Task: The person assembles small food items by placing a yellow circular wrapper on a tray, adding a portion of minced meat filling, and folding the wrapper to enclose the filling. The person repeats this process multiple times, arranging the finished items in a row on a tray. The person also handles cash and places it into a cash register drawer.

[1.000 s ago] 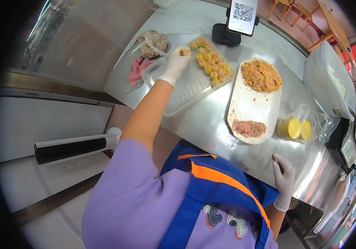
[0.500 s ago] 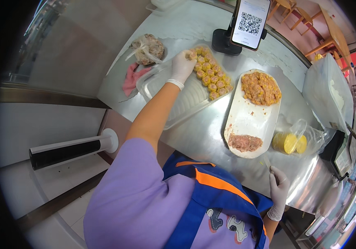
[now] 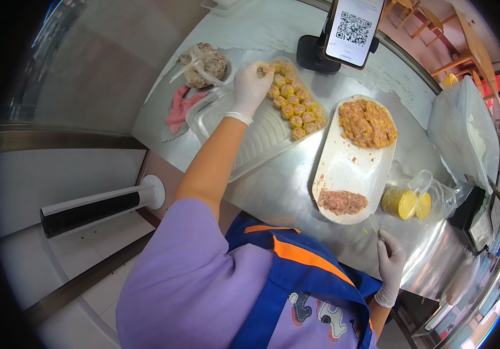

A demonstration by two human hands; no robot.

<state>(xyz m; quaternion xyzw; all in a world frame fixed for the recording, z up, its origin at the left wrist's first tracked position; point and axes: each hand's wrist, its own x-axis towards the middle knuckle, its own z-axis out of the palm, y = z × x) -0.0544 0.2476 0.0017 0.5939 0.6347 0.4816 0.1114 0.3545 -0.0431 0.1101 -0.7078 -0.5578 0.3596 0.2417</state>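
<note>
The gloved left hand (image 3: pixel 251 81) pinches a small yellow dumpling (image 3: pixel 266 70) at the end of the rows on the clear tray (image 3: pixel 244 136). The dumpling looks soft, light and easily squashed, best held gently by its sides. The right hand (image 3: pixel 391 260) hangs loosely curled and empty at the table (image 3: pixel 285 192) edge.

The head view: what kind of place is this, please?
Probably a food-preparation counter in a small eatery: a steel counter, a clear tray of yellow dumplings, and a white platter with minced fillings.
</note>
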